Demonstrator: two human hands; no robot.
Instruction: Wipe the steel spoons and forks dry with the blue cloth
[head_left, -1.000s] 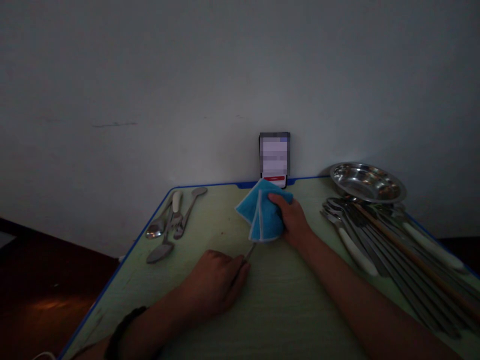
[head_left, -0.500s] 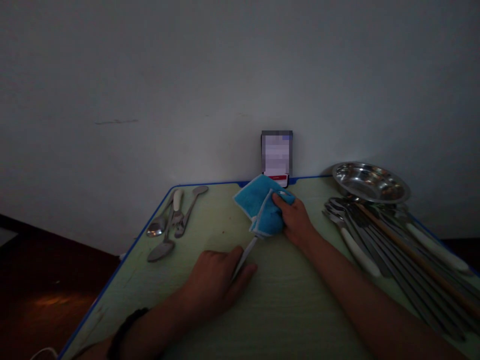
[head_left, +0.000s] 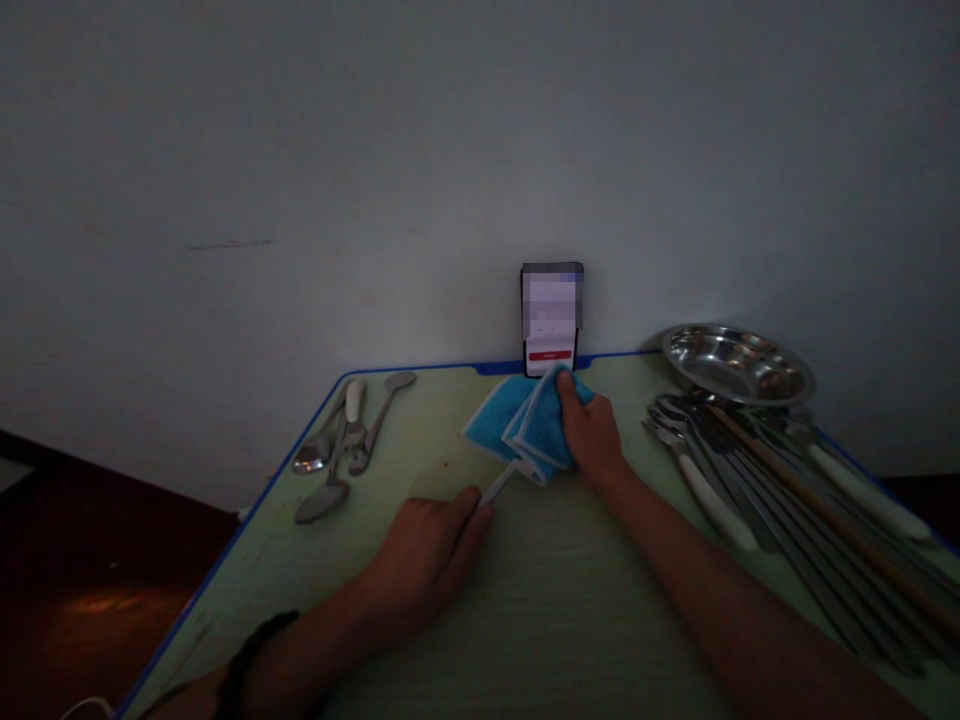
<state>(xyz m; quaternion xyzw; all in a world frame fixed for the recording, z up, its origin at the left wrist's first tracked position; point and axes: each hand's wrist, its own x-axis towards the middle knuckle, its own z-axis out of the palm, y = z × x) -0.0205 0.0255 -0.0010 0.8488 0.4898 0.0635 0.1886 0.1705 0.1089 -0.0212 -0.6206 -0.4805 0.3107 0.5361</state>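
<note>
My left hand [head_left: 427, 550] is closed around a slim, pale grey utensil handle [head_left: 496, 487], low over the middle of the table. Its far end runs to a folded blue cloth [head_left: 546, 425] with light edging, so I cannot tell what kind of utensil it is. Gripping that cloth, my right hand [head_left: 595, 440] has its thumb on top and the fingers mostly hidden behind the folds. One corner of the cloth spreads out to the left.
Several spoons and a white-handled fork [head_left: 355, 405] lie at the table's left. On the right are a shiny metal bowl [head_left: 739, 365] and a pile of long cutlery [head_left: 780, 520]. A phone [head_left: 551, 320] leans against the wall behind the cloth.
The cloth has come down slightly and its folds have shifted, uncovering more of the phone. My left thumb and fingers have closed in on the handle, and less of it shows.
</note>
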